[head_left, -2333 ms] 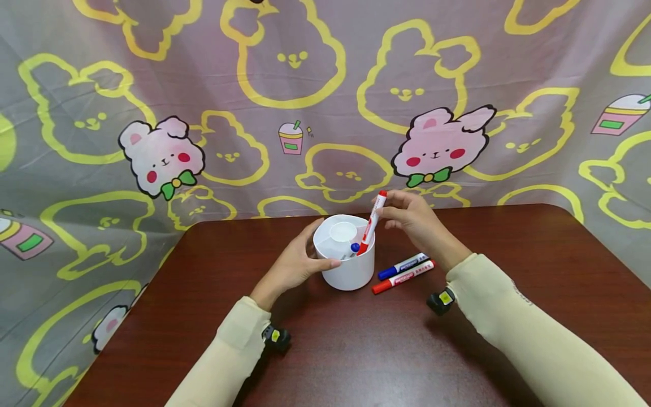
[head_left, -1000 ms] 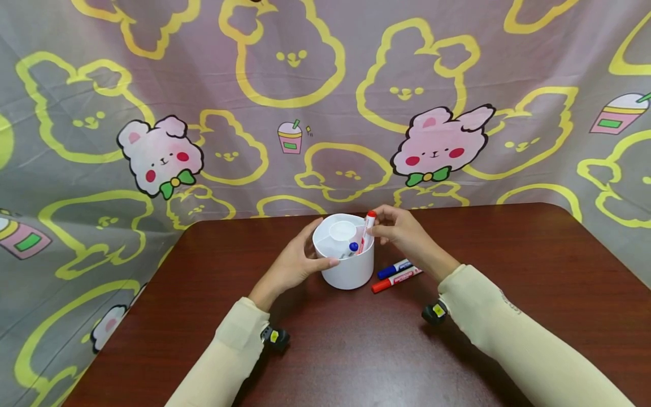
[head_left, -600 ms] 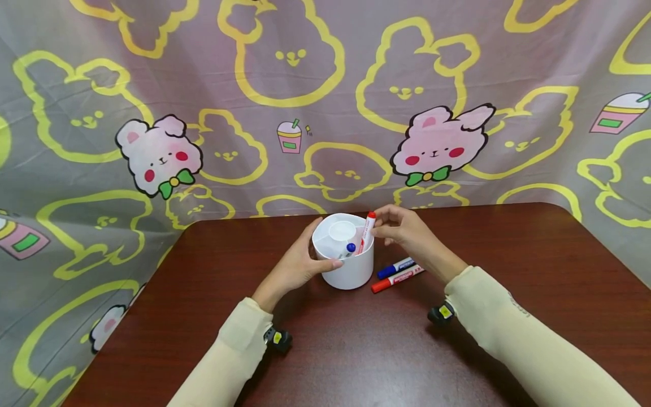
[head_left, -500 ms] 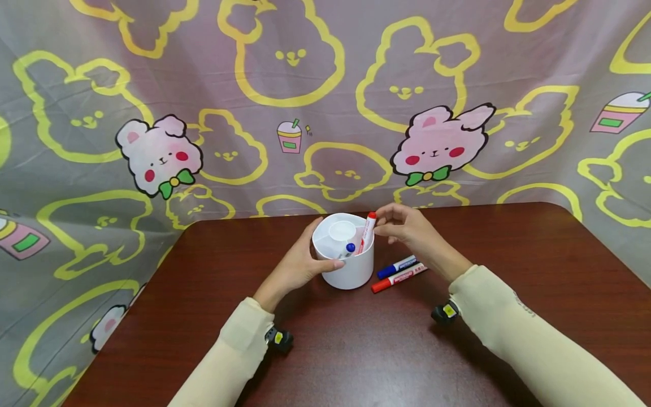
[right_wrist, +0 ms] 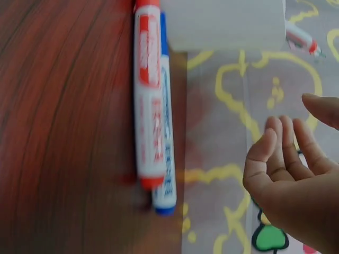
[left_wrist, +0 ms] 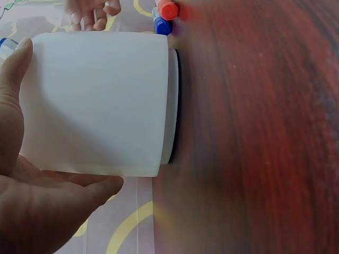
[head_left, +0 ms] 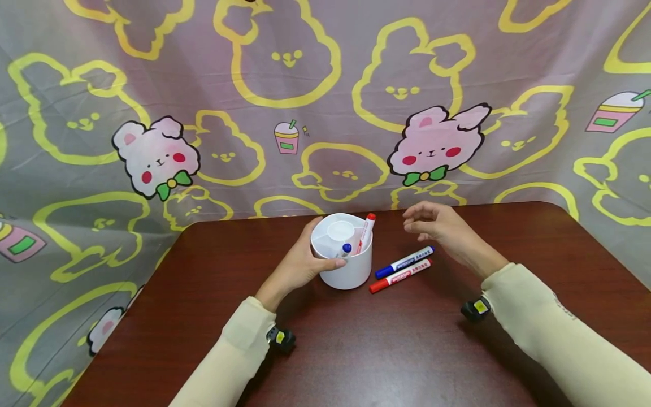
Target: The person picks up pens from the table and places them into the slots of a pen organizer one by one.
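Observation:
A round white pen holder (head_left: 348,275) with inner compartments stands on the table. My left hand (head_left: 294,264) grips it from the left, thumb on the near rim and fingers round its side; the left wrist view shows this hold on its wall (left_wrist: 100,100). A red-capped whiteboard marker (head_left: 365,232) leans upright inside, and a blue-tipped marker (head_left: 347,249) pokes out by my thumb. My right hand (head_left: 441,226) is in the air to the right of the holder, fingers loosely bent, holding nothing. Below it lie a blue whiteboard marker (head_left: 407,260) and a red one (head_left: 402,275), side by side.
The dark red-brown wooden table (head_left: 386,350) has rounded far corners. Behind it hangs a curtain (head_left: 346,124) printed with yellow outlines and pink bears. A small black camera is strapped to each wrist.
My right hand lowered the red marker into the pen holder, let go of it and moved away to the right. My left hand kept its hold. The two markers on the table stayed put.

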